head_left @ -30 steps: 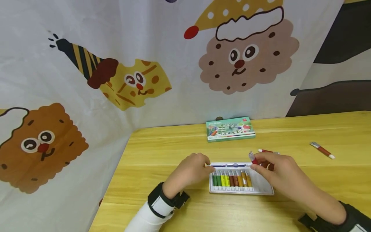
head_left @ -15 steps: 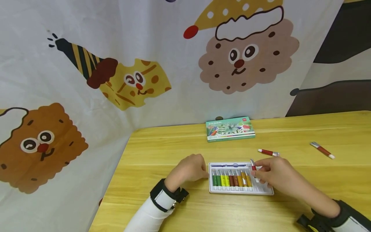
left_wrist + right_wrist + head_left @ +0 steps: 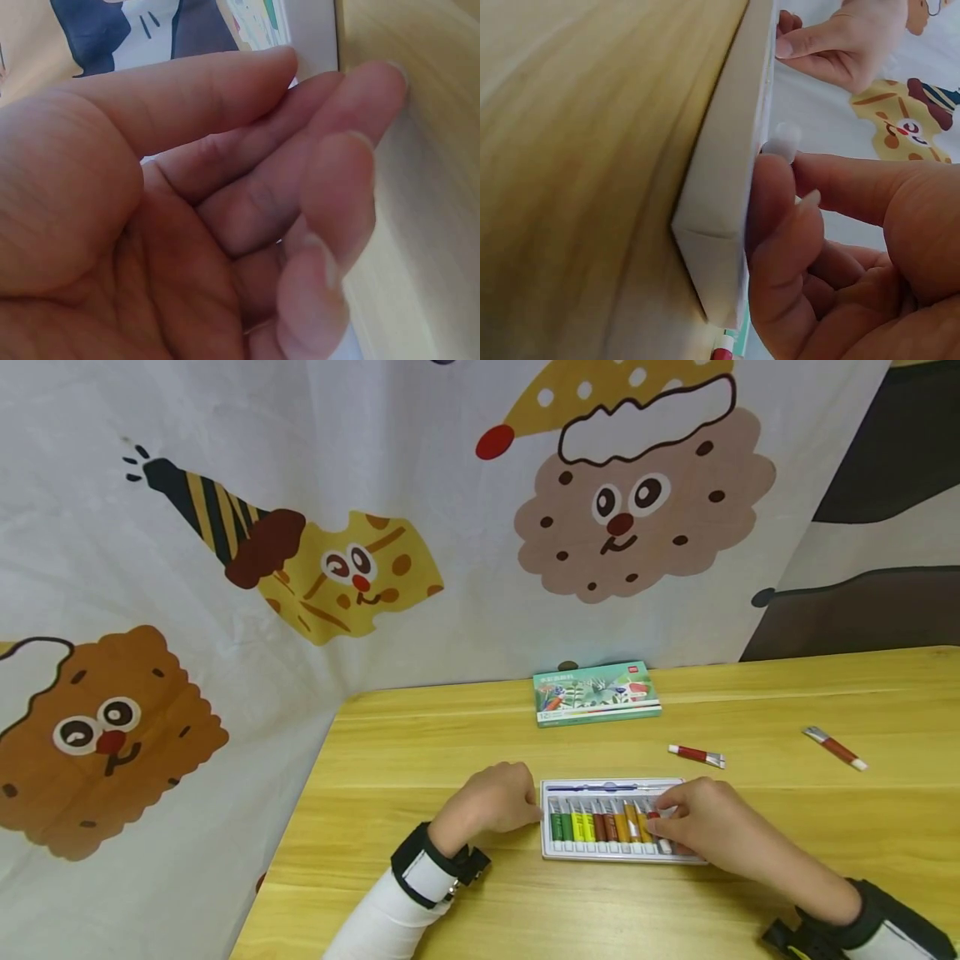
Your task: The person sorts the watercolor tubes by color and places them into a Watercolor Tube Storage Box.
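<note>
A white plastic tray [image 3: 551,854] holds a row of green, yellow, brown and ochre paint tubes [image 3: 588,822], with a thin paintbrush [image 3: 592,788] along its far side. At the row's right end, my right hand [image 3: 712,818] pinches a red paint tube [image 3: 664,845] between thumb and fingers, low in the tray. The white cap [image 3: 784,141] of that tube shows past the fingertips in the right wrist view; the fingers cover much of its body. My left hand [image 3: 495,797] stays at the tray's left edge, fingers loosely bent, fingertips right at the rim, nothing between them.
Behind the tray, a green paint box [image 3: 597,695] lies near the curtain. One dark red tube [image 3: 696,756] rests beyond my right hand, and a reddish-brown tube [image 3: 834,748] farther right on the wooden table [image 3: 420,735]. A cartoon-print curtain [image 3: 480,635] hangs along the back.
My right hand has lowered the red tube from above the tray into the slot beside the ochre tubes. My left hand has left the brush and drawn back to the tray's left edge.
</note>
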Demonstrator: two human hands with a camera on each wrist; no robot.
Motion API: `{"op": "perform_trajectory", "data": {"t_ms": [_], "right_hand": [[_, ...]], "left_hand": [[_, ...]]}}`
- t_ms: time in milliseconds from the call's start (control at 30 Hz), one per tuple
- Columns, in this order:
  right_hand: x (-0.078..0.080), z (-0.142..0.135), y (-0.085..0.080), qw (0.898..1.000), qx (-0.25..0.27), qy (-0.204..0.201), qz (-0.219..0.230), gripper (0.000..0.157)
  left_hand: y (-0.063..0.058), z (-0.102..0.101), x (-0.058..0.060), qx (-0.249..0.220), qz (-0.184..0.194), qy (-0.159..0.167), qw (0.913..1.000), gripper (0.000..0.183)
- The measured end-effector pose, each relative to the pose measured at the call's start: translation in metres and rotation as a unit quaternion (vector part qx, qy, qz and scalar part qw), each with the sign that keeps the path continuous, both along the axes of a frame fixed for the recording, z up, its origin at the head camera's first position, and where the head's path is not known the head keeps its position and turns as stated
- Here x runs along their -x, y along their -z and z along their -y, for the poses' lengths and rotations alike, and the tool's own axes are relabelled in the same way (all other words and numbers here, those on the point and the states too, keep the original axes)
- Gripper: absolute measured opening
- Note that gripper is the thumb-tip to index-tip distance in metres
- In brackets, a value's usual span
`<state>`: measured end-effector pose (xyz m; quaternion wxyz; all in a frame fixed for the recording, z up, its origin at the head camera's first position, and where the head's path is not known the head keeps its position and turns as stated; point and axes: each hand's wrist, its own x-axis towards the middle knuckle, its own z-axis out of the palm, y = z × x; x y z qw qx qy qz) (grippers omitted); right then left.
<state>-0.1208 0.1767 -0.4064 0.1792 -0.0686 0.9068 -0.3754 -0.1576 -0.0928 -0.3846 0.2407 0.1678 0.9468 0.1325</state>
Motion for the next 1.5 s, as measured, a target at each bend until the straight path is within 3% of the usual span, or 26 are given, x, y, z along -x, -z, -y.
{"op": "perform_trajectory", "data": {"t_ms": [233,533,900,1200,1500], "right_hand": [[0.0004,0.0018,0.0041,1.0,-0.011,-0.002,-0.024,0.015],[0.0015,0.0001,0.0067,0.997,-0.002,-0.027,-0.071,0.006],[0.0022,-0.0029,0.0041,0.993,-0.042,-0.048,-0.099,0.011],[-0.0023,-0.006,-0.0003,0.993,-0.061,-0.061,-0.082,0.022],[-0.0014,-0.0053,0.0037,0.994,-0.061,-0.062,-0.068,0.02]], "left_hand": [[0.0,-0.0001,-0.0001,-0.002,-0.001,0.002,1.0,0.046],[0.0011,-0.0001,0.001,0.01,-0.005,0.004,0.9999,0.045],[0.0,-0.0006,0.0011,0.009,-0.001,0.005,0.9999,0.043],[-0.0008,-0.0013,0.0003,0.01,-0.005,0.011,0.9999,0.045],[-0.0007,-0.0011,0.0002,0.011,-0.003,0.012,0.9999,0.044]]}}
